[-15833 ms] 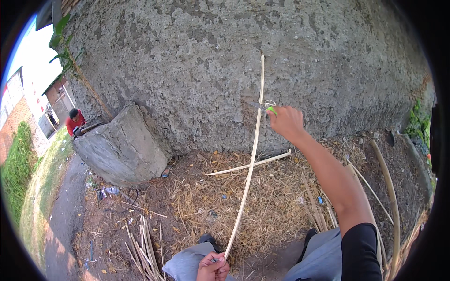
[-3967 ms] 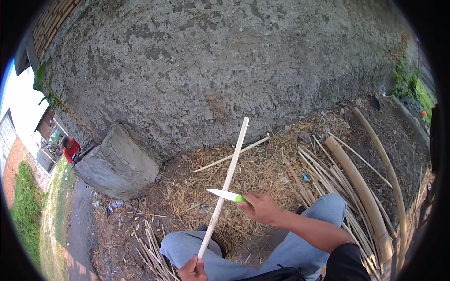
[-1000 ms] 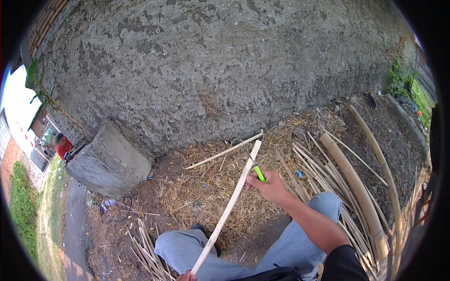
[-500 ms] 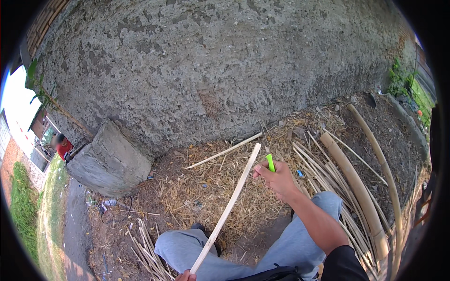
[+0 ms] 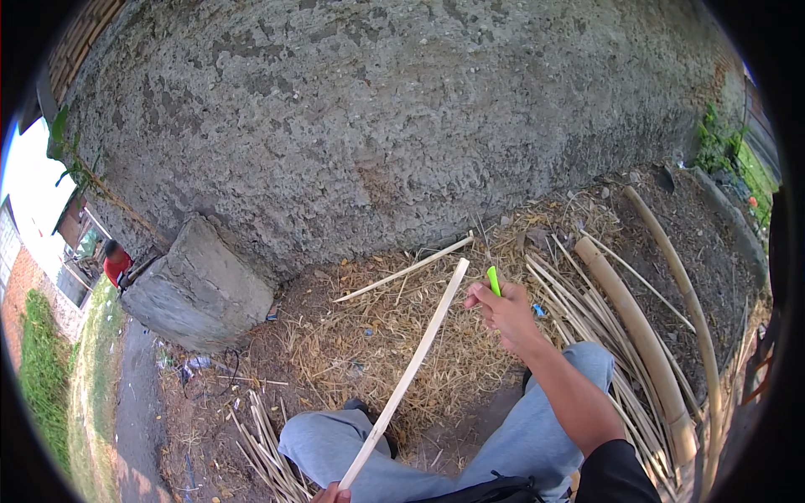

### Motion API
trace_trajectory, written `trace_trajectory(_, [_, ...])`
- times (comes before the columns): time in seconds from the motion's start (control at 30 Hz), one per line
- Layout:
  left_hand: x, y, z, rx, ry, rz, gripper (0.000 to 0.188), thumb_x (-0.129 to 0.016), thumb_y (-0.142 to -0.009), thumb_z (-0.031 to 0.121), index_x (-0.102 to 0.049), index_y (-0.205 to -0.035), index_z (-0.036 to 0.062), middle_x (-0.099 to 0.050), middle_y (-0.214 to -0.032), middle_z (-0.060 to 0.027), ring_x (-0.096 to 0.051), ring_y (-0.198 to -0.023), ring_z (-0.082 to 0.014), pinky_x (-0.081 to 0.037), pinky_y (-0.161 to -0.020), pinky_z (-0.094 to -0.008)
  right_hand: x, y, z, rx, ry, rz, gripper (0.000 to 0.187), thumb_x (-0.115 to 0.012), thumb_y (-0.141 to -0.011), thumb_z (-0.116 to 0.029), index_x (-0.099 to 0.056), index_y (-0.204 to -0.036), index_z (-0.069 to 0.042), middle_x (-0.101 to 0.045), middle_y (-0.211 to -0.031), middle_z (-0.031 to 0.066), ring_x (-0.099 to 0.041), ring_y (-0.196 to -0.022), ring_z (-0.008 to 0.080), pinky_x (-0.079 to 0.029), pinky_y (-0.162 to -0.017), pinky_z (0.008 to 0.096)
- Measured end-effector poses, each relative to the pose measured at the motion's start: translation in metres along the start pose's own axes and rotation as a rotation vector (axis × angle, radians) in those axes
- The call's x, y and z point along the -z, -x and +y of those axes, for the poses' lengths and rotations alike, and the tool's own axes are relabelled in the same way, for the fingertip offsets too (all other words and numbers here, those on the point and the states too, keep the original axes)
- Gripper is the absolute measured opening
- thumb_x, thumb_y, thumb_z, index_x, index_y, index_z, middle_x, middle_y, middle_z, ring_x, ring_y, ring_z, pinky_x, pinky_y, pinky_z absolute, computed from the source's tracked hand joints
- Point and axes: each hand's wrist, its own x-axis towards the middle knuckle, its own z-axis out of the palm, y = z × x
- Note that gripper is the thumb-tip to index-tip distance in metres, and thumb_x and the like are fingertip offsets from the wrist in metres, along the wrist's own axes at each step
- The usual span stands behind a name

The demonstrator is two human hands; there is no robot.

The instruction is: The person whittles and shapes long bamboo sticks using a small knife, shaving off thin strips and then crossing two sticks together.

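My right hand is closed around the bright green handle of a knife, just right of the strip's far end. The blade points away toward the wall and is hard to make out against the straw. At the lower edge my left hand, only partly in view, grips the near end of a long pale bamboo strip. The strip slants up and to the right over my left knee, its far end in the air above the shavings. Knife and strip are apart.
Bamboo shavings cover the ground before a rough wall. Split strips and a thick bamboo pole lie right; more strips lie left. A concrete block stands left, with a person in red beyond.
My right hand has shifted slightly right, away from the strip, and the knife handle has tilted more upright. The strip and my left hand have hardly moved.
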Motion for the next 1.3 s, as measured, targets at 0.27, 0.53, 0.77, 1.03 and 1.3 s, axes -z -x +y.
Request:
trace_trajectory(0.27, [0.002, -0.006, -0.01, -0.006, 0.041, 0.051, 0.014, -0.063, -0.089, 0.006, -0.067, -0.099, -0.0018, -0.061, -0.074, -0.0178, -0.057, -0.063, -0.0261, -0.047, -0.061, -0.0362, 0.012, -0.007, 0.011, 0.164, 0.207, 0.063, 0.014, -0.073, -0.086, -0.014, -0.064, -0.082, -0.003, -0.065, -0.074, 0.0068, -0.041, -0.047, 0.0017, -0.031, -0.042, 0.0227])
trace_trajectory(0.53, [0.027, -0.029, 0.004, -0.009, -0.159, -0.012, 0.017, -0.068, -0.084, 0.007, -0.069, -0.1, 0.0014, -0.064, -0.075, -0.0173, -0.064, -0.068, -0.0318, -0.049, -0.061, -0.0386, -0.001, 0.006, -0.002, 0.577, 0.877, 0.076, 0.028, -0.082, -0.074, -0.017, -0.07, -0.097, -0.007, -0.07, -0.086, 0.0039, -0.067, -0.07, 0.0127, -0.049, -0.059, 0.0275])
trace_trajectory(0.77, [0.063, -0.131, 0.002, -0.558, -0.306, 0.014, 0.01, -0.073, -0.078, 0.01, -0.07, -0.086, 0.0035, -0.06, -0.064, -0.006, -0.049, -0.05, -0.0206, -0.042, -0.051, -0.0341, 0.008, 0.002, 0.019, 0.863, 1.337, -0.397, 0.027, -0.079, -0.071, -0.03, -0.076, -0.095, -0.018, -0.074, -0.087, 0.0001, -0.068, -0.066, 0.0197, -0.051, -0.056, 0.0341])
trace_trajectory(1.03, [0.066, -0.23, 0.098, -0.677, -0.818, 0.645, 0.026, -0.068, -0.081, 0.01, -0.069, -0.107, 0.006, -0.063, -0.11, -0.0106, -0.051, -0.114, -0.0311, -0.036, -0.1, -0.0486, -0.003, 0.006, 0.017, 0.78, 1.107, -0.203, 0.015, -0.078, -0.077, -0.03, -0.078, -0.085, -0.018, -0.068, -0.065, 0.0036, -0.06, -0.051, 0.0218, -0.044, -0.047, 0.0341])
trace_trajectory(1.3, [-0.067, -0.228, 0.109, -0.722, 0.157, -0.051, 0.044, -0.067, -0.09, 0.017, -0.056, -0.13, 0.0017, -0.059, -0.123, -0.0183, -0.058, -0.11, -0.0337, -0.045, -0.095, -0.0402, -0.02, 0.014, 0.02, 0.392, 0.643, 0.026, 0.025, -0.077, -0.084, -0.03, -0.075, -0.085, -0.005, -0.052, -0.05, 0.0017, -0.042, -0.047, 0.007, -0.034, -0.044, 0.03])
